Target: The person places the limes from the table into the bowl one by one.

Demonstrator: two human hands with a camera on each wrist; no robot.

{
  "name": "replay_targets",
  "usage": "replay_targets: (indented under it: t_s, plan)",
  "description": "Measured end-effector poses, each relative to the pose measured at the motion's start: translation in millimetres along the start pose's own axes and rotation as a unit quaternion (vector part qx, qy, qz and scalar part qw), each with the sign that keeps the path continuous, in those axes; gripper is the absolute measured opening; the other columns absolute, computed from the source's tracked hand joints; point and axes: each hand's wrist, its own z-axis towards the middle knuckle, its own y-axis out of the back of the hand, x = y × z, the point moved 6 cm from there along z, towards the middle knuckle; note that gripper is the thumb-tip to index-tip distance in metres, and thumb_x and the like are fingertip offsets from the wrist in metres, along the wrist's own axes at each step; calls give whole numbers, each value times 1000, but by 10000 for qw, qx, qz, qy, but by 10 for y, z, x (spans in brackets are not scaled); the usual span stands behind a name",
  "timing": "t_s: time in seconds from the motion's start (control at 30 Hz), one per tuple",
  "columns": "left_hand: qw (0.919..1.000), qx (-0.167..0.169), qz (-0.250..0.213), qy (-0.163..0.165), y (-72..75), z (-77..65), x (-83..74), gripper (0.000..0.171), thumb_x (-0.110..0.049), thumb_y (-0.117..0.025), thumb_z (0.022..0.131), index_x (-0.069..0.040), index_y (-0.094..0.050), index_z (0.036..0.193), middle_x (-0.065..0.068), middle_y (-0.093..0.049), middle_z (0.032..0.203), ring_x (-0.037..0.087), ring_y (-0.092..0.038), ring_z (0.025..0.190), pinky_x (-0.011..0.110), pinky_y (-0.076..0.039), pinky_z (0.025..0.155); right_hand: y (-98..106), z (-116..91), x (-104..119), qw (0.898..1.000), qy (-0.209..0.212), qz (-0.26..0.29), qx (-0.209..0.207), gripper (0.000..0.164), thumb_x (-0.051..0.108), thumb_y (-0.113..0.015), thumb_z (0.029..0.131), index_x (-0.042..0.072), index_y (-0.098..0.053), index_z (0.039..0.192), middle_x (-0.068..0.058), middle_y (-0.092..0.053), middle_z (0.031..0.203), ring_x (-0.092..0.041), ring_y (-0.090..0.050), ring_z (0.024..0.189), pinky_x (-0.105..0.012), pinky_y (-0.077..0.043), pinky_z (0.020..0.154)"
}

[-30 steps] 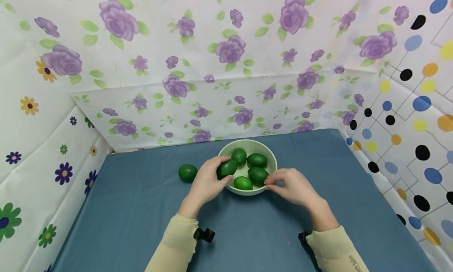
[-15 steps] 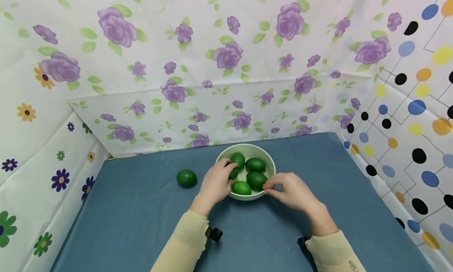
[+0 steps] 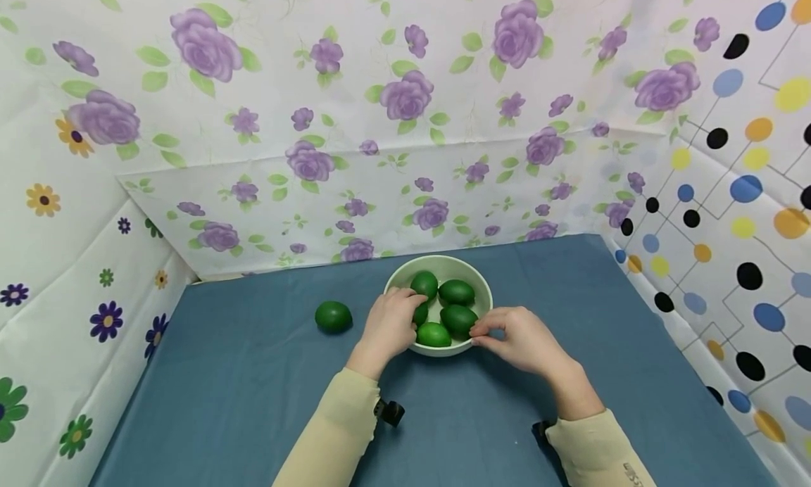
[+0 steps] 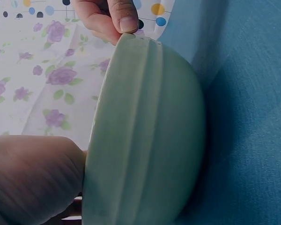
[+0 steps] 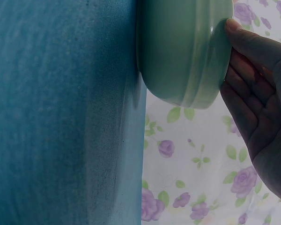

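A pale green bowl (image 3: 479, 276) stands on the blue cloth holding several smooth oval green limes. My left hand (image 3: 391, 323) reaches over its left rim, the fingers curled over a dark green lime (image 3: 419, 314) that is partly hidden by them. With thumb and fingertips, my right hand (image 3: 516, 336) pinches the bowl's right rim, close by another dark lime (image 3: 459, 320). A brighter lime (image 3: 434, 335) lies at the near side of the bowl. In the left wrist view the left hand (image 4: 35, 176) is over the rim; in the right wrist view the right thumb (image 5: 239, 32) presses the rim.
One more dark green lime (image 3: 333, 317) lies on the blue cloth (image 3: 253, 374), left of the bowl. Behind rises a floral sheet (image 3: 380, 177); a dotted sheet (image 3: 728, 248) closes the right side, and a flowered one (image 3: 70, 290) the left.
My left hand has moved right and into the bowl with the lime, which now sits lower and is more covered by the fingers. The right hand keeps its pinch on the rim.
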Motion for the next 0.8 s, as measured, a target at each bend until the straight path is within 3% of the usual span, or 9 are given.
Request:
replay_targets:
  t_s: [0.23, 0.37, 0.5, 0.63, 0.8]
  plan:
    - [9999, 55, -133, 49, 0, -4, 9, 59, 7, -80, 85, -13, -73, 140, 12, -69, 136, 35, -64, 121, 53, -60, 99, -8, 9, 11, 9999, -112, 2, 98, 9, 19, -87, 94, 24, -86, 100, 15, -77, 103, -7, -73, 99, -37, -66, 86]
    - [9995, -80, -286, 67, 1, -19, 27, 58, 8, -79, 85, -13, -73, 139, 12, -69, 135, 35, -65, 121, 53, -60, 100, -6, 12, 15, 9999, -96, -29, 93, 8, 19, -87, 94, 24, -86, 100, 15, -77, 104, -7, -73, 99, -36, -66, 86]
    - [9987, -294, -415, -69, 9, -38, 27, 53, 9, -76, 88, -12, -74, 137, 12, -69, 135, 35, -65, 121, 52, -61, 99, -5, 2, 2, 9999, -112, 29, 84, 9, 18, -87, 94, 25, -86, 100, 15, -77, 103, -8, -73, 99, -42, -67, 86]
    - [9965, -263, -726, -321, -19, -71, 31, 44, -3, -78, 98, -12, -71, 141, 12, -66, 141, 34, -62, 130, 52, -57, 106, -10, -9, -10, 9998, -132, 65, 97, 9, 19, -86, 94, 25, -86, 101, 15, -77, 104, -9, -73, 99, -43, -66, 86]
    - [9898, -165, -1390, -282, -18, -128, 56, 43, -18, -72, 106, -13, -66, 149, 13, -58, 153, 35, -54, 142, 55, -51, 115, -10, -10, -5, 9998, -146, 69, 107, 9, 18, -87, 94, 24, -86, 100, 16, -77, 103, -8, -73, 99, -40, -66, 86]
